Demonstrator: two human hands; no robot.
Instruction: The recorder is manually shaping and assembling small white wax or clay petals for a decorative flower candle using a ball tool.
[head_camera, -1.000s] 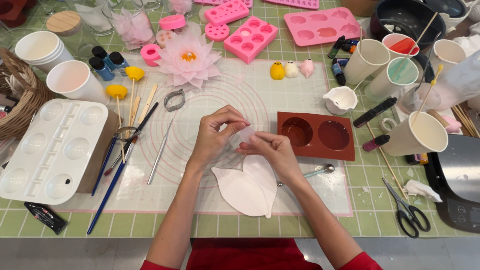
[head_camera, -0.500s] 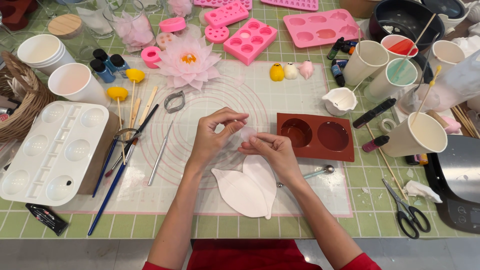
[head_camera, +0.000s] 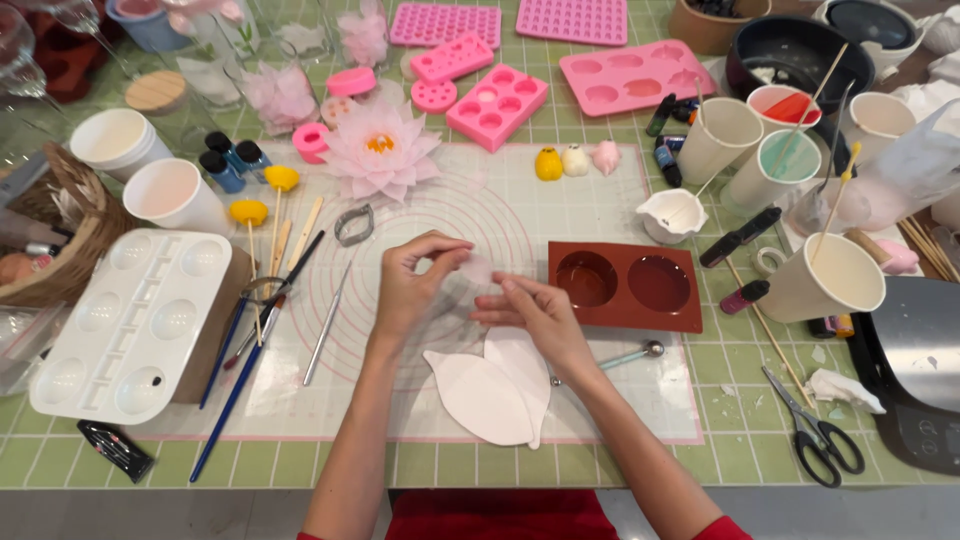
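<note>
A small, pale pink translucent petal (head_camera: 478, 268) sat between the two hands, just above the middle of the clear work mat (head_camera: 600, 215) with its printed pink rings. The left hand (head_camera: 412, 282) pinched the petal's left edge, thumb and forefinger drawn narrow around it, the other fingers curled loosely. The right hand (head_camera: 530, 312) lay just beside it with its fingers (head_camera: 497, 302) stretched fairly flat toward the petal; whether they actually pressed on it could not be told. Directly below the hands lay white leaf-shaped cutouts (head_camera: 495, 390), overlapping each other on the mat. To the right, touching nothing, rested a brown two-cavity mould (head_camera: 625, 285), and a small metal ball tool (head_camera: 630, 355) lay near the right wrist. Farther up the mat stood a finished pink lotus flower (head_camera: 380, 148), with a metal petal cutter (head_camera: 353, 225) just below it. To the left were a white paint palette (head_camera: 125, 325) and several brushes (head_camera: 245, 345). Pink silicone moulds (head_camera: 495, 105) lined the top of the green cutting mat (head_camera: 760, 440), paper cups (head_camera: 825, 278) stood at the right, and scissors (head_camera: 815, 430) lay near the lower right corner.
</note>
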